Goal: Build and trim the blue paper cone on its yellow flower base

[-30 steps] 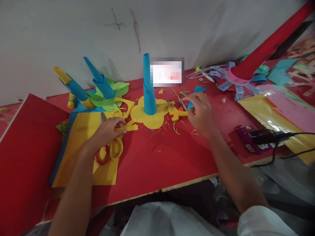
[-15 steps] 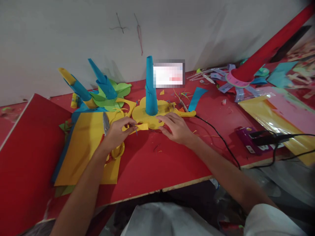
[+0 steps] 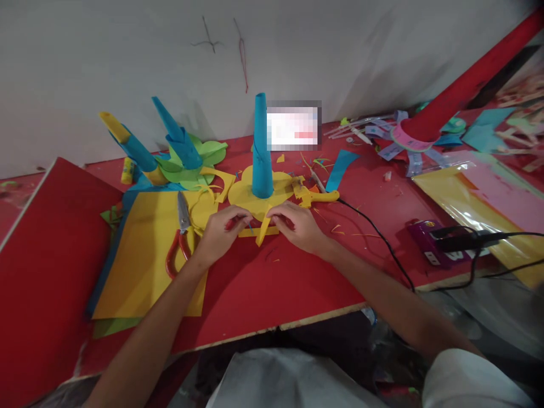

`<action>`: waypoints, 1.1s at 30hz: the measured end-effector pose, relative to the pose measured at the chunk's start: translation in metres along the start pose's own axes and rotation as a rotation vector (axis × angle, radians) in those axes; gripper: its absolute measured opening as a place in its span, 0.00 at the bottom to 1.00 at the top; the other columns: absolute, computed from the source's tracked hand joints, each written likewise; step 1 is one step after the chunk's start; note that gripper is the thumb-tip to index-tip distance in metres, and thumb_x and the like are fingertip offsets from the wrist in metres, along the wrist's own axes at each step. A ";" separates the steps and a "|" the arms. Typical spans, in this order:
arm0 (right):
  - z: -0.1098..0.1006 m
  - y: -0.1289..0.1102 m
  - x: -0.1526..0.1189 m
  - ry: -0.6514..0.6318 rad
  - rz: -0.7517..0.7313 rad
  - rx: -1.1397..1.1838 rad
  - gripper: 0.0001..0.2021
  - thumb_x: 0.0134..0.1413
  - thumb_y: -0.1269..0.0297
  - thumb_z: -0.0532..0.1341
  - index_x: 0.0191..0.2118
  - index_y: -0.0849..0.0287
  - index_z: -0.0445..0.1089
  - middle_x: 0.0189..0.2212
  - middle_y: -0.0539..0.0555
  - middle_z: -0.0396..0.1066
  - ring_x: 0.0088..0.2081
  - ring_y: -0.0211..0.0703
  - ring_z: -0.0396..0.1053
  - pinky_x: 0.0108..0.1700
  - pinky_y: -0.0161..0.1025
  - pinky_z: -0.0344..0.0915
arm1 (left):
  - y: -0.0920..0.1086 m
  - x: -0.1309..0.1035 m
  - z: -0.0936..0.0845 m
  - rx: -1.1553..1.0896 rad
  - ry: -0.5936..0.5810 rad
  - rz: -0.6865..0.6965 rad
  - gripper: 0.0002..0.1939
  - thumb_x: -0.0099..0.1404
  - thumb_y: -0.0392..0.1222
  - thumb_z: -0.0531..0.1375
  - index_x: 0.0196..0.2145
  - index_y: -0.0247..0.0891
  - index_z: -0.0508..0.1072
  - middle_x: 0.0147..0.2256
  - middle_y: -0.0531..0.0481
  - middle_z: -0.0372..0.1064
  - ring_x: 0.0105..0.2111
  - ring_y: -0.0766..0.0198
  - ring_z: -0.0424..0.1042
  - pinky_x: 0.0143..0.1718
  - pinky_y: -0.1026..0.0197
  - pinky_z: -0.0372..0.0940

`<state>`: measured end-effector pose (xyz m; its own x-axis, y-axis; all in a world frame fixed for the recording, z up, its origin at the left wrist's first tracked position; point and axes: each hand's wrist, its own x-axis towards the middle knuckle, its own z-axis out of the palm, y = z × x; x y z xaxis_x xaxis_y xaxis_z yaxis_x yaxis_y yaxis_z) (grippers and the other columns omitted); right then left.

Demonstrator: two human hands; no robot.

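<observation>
My left hand [image 3: 223, 232] is closed in a pinch on a thin blue sliver [image 3: 251, 230], seen only in part. Opposite it, my right hand [image 3: 301, 228] pinches the upper end of a yellow strip [image 3: 263, 228], which hangs tilted between the hands. Another yellow strip [image 3: 246, 233] lies flat just behind and below it. Beyond my fingers a blue rolled cone [image 3: 262, 156] stands upright on a yellow flower-shaped base [image 3: 240, 196]. A yellow glue gun [image 3: 325, 196] rests right of the base. Scissors [image 3: 183, 211] with red handles lie left of my left hand.
Yellow sheets [image 3: 140, 255] are stacked at the left beside a large red board [image 3: 55, 266]. Two more blue cones, one on a green flower [image 3: 212, 153], stand behind. A black cord [image 3: 382, 235] runs to a purple power strip [image 3: 429, 241]. A red cone [image 3: 467, 85] leans at right.
My right hand has taken hold of a yellow strip and lifted its end. My left hand has moved right, away from the scissors, still pinching the blue sliver.
</observation>
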<state>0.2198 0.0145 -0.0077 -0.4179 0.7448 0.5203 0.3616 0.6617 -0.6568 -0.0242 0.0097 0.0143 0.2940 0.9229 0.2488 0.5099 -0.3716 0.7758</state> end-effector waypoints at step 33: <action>0.002 0.008 -0.002 -0.060 -0.111 -0.508 0.14 0.73 0.69 0.54 0.42 0.54 0.77 0.34 0.54 0.79 0.38 0.46 0.70 0.42 0.43 0.63 | 0.023 -0.016 0.039 0.769 0.128 0.628 0.11 0.76 0.31 0.55 0.42 0.38 0.77 0.35 0.50 0.79 0.34 0.60 0.73 0.42 0.53 0.60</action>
<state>0.2220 0.0179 -0.0147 -0.5184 0.6711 0.5300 0.6646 0.7062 -0.2441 0.0144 -0.0173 0.0056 0.6236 0.5238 0.5804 0.6894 -0.7185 -0.0921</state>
